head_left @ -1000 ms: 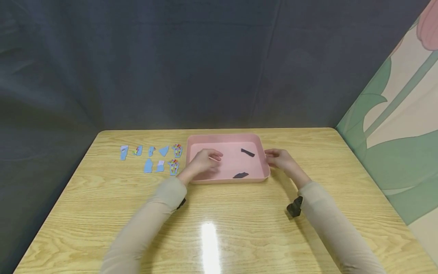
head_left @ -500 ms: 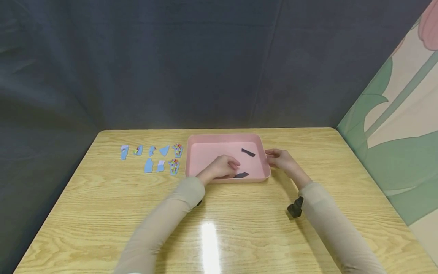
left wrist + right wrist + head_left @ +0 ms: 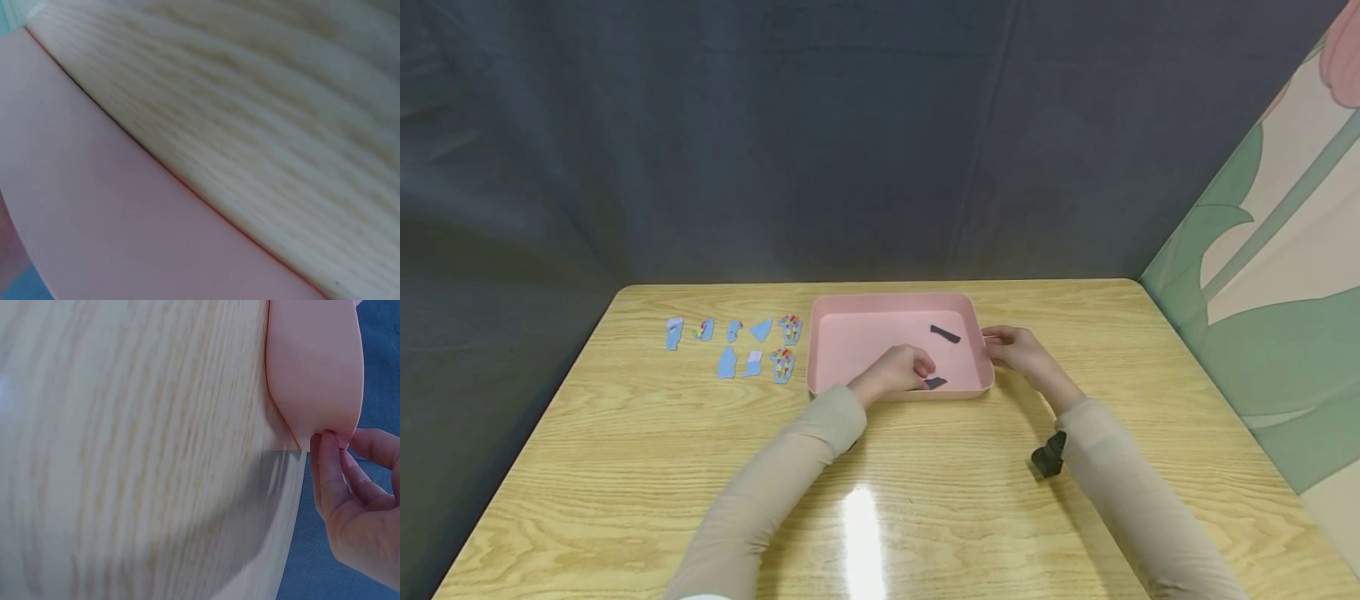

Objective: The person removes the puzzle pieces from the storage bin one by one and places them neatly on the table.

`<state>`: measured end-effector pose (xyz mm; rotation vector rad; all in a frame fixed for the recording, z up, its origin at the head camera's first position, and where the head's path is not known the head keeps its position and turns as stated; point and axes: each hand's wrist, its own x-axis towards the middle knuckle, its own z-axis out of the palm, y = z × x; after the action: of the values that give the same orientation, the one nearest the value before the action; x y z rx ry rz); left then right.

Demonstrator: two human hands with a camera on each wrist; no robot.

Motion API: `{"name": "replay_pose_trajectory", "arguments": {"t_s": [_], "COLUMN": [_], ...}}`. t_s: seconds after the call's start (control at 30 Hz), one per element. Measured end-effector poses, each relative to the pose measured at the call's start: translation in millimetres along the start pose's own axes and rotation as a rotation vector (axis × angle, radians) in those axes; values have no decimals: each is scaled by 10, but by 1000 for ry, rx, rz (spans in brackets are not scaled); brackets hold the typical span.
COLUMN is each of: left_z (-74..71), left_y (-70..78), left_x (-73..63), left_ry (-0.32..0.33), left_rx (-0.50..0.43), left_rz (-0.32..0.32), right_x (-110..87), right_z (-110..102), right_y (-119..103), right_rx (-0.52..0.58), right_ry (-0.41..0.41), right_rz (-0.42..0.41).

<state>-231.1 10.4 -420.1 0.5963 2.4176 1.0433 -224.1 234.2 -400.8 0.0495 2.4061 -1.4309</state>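
Note:
My left hand [image 3: 898, 368] reaches over the near wall of a shallow pink tray [image 3: 857, 325], fingers bent down. Its fingertips are right at a dark, irregular flat piece [image 3: 936, 383] and hide its left part; I cannot tell whether they pinch it. In the left wrist view the tray's outer wall [image 3: 125, 206] covers most of this hand. My right hand [image 3: 1021, 350] is at the tray's right side, with extended fingers touching the outer wall near the rim, as the right wrist view shows. A second dark piece, a narrow strip [image 3: 945, 334], lies in the tray toward the back right.
Left of the tray, two rows of flat light-blue pieces [image 3: 727, 363] lie on the wooden table [image 3: 925, 492], some with multicoloured patterns such as this piece [image 3: 782, 365]. A dark curtain [image 3: 850, 142] hangs behind the table. A patterned wall [image 3: 1262, 317] stands at right.
My left hand has moved rightward inside the tray, from its left half to the near dark piece, and its fingers have bent down. My right hand has stayed at the tray's right wall.

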Motion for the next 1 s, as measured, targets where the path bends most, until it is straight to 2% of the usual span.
{"name": "replay_pose_trajectory", "arguments": {"t_s": [0.27, 0.47, 0.67, 1.0], "left_z": [9, 4, -29, -223], "left_y": [38, 52, 43, -87], "left_x": [13, 10, -1, -78], "left_ry": [-8, -18, -13, 65], "left_rx": [87, 97, 49, -145], "left_rz": [6, 6, -5, -31], "right_x": [-2, 12, 2, 7], "right_z": [-2, 3, -3, 6], "right_y": [2, 17, 3, 25], "right_rx": [6, -2, -2, 6], "right_ry": [-2, 1, -1, -11], "right_rz": [-5, -9, -6, -10]}}
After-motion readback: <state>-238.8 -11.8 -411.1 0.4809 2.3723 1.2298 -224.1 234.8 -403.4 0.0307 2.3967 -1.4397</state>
